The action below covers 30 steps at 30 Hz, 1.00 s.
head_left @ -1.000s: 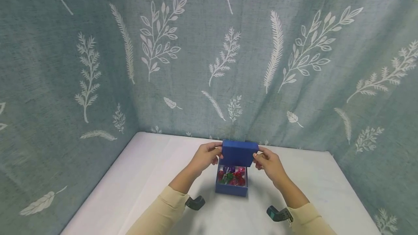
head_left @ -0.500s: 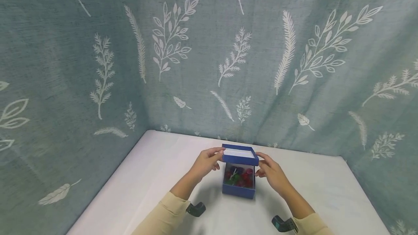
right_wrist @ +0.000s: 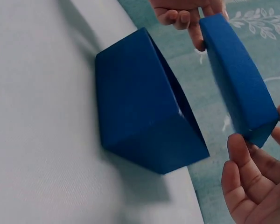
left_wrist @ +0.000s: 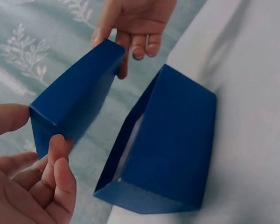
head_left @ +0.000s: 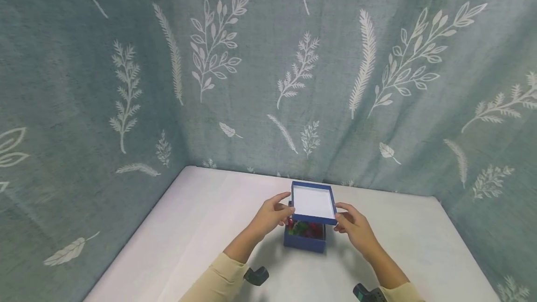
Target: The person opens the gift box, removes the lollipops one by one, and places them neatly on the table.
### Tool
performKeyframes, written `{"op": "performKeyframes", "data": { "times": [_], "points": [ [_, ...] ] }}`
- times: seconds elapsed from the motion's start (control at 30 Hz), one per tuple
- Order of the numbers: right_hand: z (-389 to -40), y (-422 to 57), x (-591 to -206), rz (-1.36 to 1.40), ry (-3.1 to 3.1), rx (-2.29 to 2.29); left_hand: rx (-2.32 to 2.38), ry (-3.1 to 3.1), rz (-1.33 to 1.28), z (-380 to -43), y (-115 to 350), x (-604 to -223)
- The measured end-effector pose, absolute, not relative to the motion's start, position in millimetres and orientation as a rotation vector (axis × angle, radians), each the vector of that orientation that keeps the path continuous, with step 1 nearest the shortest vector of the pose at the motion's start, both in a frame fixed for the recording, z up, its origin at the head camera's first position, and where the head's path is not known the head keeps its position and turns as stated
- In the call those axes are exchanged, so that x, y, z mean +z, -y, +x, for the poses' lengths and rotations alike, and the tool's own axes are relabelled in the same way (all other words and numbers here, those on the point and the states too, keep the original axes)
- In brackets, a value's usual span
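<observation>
A square blue lid point(head_left: 313, 202) with a white inside is held up above a blue box point(head_left: 305, 243), its inner face turned to the head camera. My left hand point(head_left: 271, 216) pinches its left side, thumb and fingers at the corner. On the other side my right hand point(head_left: 354, 228) pinches the right edge. Red and green wrapped lollipops point(head_left: 303, 229) show in the box below; the lid hides its back part. Both wrist views show a gap between the lid point(left_wrist: 79, 79) and the box point(right_wrist: 135, 98).
The box stands on a white-covered table point(head_left: 218, 204). Behind and to the left hangs a blue-green curtain point(head_left: 251, 83) with white leaf prints. Dark bands with small devices point(head_left: 257, 276) sit at both wrists.
The lid has turned over in both hands: first its blue outside faced the head camera, then its white inside came into view. The box stays on the table.
</observation>
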State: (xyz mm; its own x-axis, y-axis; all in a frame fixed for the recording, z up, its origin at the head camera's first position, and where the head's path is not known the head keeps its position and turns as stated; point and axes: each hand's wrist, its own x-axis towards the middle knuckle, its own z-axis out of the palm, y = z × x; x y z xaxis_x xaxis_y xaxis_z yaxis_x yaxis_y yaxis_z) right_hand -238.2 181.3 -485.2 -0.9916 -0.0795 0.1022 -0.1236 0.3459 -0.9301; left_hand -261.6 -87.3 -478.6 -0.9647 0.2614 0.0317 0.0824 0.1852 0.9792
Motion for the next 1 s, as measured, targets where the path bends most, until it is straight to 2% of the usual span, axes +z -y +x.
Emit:
{"op": "performKeyframes", "data": {
  "times": [1.0],
  "points": [
    [-213,-257,-492,0.074,2.763,1.524,1.141,-2.760,0.726,-235,13,-477]
  ]
}}
